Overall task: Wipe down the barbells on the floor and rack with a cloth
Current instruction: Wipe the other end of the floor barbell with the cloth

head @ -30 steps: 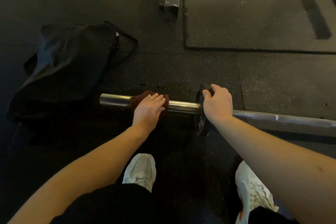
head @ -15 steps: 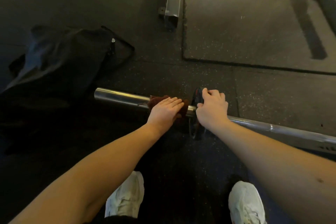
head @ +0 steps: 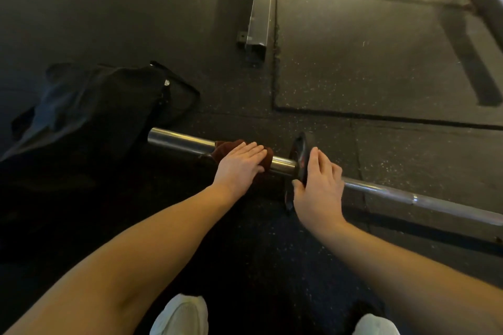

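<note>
- Black bag (head: 89, 111) slumped on the rubber floor (head: 381, 62), far left, just beside the bar end.
- Barbell (head: 179, 141) lies flat on the floor, chrome sleeve end pointing at the bag.
- Dark red cloth (head: 228, 148) draped over the sleeve, mid-length.
- Left hand (head: 238, 168) palm-down on the cloth, fingers straight and pressed together, pushing flat, not wrapped around.
- Small black plate (head: 299, 149) on the sleeve, right of the cloth.
- Right hand (head: 318, 193) laid over the bar at the plate; index straight along the plate, thumb touching its near edge, fingers loose.
- Shaft (head: 424, 201) runs off right.
</note>
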Available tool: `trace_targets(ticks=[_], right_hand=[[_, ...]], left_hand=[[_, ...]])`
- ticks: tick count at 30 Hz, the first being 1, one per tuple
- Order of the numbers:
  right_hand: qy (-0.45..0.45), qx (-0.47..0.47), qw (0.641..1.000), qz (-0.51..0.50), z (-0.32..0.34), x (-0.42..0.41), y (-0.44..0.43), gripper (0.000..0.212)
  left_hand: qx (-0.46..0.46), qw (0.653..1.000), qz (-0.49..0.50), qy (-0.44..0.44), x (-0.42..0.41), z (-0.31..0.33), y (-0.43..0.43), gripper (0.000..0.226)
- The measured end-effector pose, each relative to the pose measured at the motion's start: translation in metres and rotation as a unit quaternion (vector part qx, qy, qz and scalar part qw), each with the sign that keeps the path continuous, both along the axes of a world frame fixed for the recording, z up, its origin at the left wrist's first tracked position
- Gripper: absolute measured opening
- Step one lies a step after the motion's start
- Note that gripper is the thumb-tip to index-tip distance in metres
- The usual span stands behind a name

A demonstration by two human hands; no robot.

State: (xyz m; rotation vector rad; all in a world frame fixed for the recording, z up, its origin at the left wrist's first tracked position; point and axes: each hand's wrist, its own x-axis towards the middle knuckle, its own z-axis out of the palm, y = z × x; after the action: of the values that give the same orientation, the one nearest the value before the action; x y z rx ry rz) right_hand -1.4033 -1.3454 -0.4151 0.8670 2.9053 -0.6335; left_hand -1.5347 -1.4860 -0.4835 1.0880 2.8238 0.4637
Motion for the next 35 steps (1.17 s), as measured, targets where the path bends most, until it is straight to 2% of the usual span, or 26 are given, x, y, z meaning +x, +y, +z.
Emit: trace_targets(ticks=[8,12,15,20,23,26,29,35], right_hand=[[0.051,-0.055,0.996,-0.052,-0.002,-0.049,0.020,0.068],[0.143,-0.128,0.969,-0.153,-0.005,-0.069,0.033,0.058],[0.152,-0.113,0.962,-0.196,-0.004,-0.082,0.046,0.055],[0.129,-0.101,0.971,-0.172,0.003,-0.103,0.053,0.053],[0.112,-0.075,0.984,-0.116,-0.004,-0.096,0.042,0.059],[0.129,-0.088,0.982,-0.108,-0.010,-0.088,0.040,0.060],[0.131,-0.093,0.982,-0.101,-0.014,-0.088,0.042,0.058],[0.146,-0.093,0.978,-0.113,-0.013,-0.105,0.047,0.055]], left_hand=[[0.025,0.998,-0.063,0.013,-0.004,-0.003,0.045,0.053],[0.013,0.997,-0.066,0.029,-0.025,-0.005,0.057,0.055],[-0.006,0.998,-0.051,0.036,-0.047,-0.002,0.050,0.057],[-0.035,0.999,-0.004,0.022,-0.095,0.013,0.004,0.059],[-0.056,0.997,0.051,0.009,-0.122,0.019,-0.039,0.059],[-0.086,0.988,0.128,-0.016,-0.152,0.021,-0.086,0.058],[-0.074,0.978,0.190,-0.051,-0.169,0.018,-0.113,0.057],[-0.041,0.987,0.157,-0.008,-0.157,0.011,-0.083,0.054]])
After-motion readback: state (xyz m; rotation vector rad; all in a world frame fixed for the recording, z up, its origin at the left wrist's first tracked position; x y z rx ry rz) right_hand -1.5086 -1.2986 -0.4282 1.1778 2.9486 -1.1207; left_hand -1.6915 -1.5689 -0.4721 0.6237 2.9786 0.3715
